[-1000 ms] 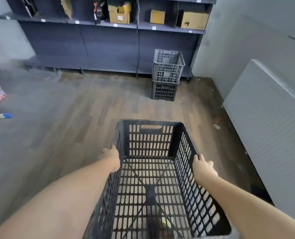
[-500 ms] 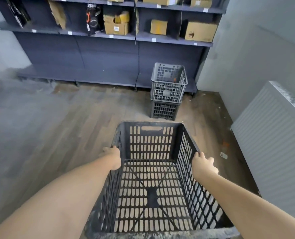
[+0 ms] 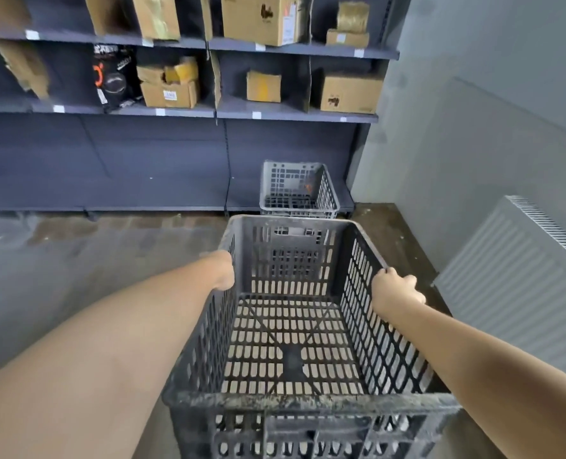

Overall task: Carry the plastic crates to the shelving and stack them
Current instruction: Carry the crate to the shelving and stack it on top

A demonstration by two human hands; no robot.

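Fingers first: wraps those of the right hand over the right rim of the black crate; holds the left rim with the left hand, fingers hidden outside the wall. Carries the crate level, clear of the floor. Stands far nearer the shelving than a second ago; now shows only the grey crate beyond the far rim, at the shelving's right end. Indicates approach nearly complete, lift and placement pending. Leaves open floor leftward, little room beside the ribbed panel rightward.
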